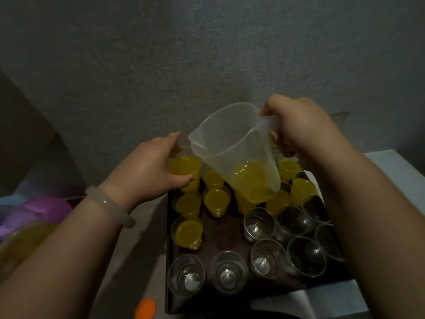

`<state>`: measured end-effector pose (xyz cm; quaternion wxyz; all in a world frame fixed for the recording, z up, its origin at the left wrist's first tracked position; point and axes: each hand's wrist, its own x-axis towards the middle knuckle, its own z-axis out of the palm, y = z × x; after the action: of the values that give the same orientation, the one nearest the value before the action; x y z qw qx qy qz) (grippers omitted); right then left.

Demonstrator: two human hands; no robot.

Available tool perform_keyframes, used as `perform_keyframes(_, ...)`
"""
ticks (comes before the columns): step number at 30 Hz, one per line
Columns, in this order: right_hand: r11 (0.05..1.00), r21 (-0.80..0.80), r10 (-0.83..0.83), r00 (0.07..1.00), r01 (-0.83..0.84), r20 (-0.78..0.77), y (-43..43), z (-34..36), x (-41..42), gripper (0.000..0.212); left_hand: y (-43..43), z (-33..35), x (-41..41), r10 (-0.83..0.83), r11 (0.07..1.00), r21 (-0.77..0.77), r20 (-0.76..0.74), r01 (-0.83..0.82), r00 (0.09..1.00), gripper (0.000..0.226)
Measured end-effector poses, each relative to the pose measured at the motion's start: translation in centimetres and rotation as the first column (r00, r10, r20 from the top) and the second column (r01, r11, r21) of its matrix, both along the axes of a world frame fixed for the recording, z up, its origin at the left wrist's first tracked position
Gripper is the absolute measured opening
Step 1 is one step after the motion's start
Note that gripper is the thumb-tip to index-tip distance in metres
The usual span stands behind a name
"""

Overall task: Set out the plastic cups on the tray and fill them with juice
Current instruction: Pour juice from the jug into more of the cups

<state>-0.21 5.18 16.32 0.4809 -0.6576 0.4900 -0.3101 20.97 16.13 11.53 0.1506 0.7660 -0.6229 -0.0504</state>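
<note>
Evidently the pour into one cup is at its end. The left hand (149, 166) has its grip closed round a clear plastic cup (184, 168) that looks nearly full of yellow juice and is held at the far left corner of the dark rectangular tray (220, 236). The right hand (301, 127) has its grip closed on the handle (266, 125) of a translucent plastic jug (234, 153), which hangs above the far rows of filled cups (216, 199).

To do this well, I would bring the jug back upright before moving it, so no drip falls on the tray. The full cup should then go down level, gripped low on its thin wall without squeezing. The nearest clear empty cups (259, 224) come next.

The jug's long axis is tilted, running from the base at lower right to the mouth at upper left. Its spout (192, 137) points left, just above the held cup's rim. The remaining juice (253, 180) pools in the base, well short of the spout, and no stream shows.
</note>
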Motion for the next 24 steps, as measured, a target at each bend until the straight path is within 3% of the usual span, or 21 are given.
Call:
perform_keyframes(6, 0.995, 0.061, -0.089, 0.989, 0.082, 0.118, -1.0, -1.0, -2.0, 0.041, 0.5, 0.4, -0.7, -0.019, 1.0, 0.02, 0.019, 0.018, 1.0, 0.093)
perform_keyframes(11, 0.982, 0.122, -0.176, 0.947, 0.147, 0.268, -1.3, -1.9, -2.5, 0.048, 0.1, 0.1, -2.4, -0.132, 0.989, 0.073, 0.01, 0.131, 0.991, 0.086)
perform_keyframes(24, 0.98, 0.102, -0.196, 0.933, 0.173, 0.3, -2.1, -3.5, -3.3, 0.04, -1.7, -2.8, -6.3, -0.42, 0.874, 0.277, 0.012, 0.4, 0.908, 0.085)
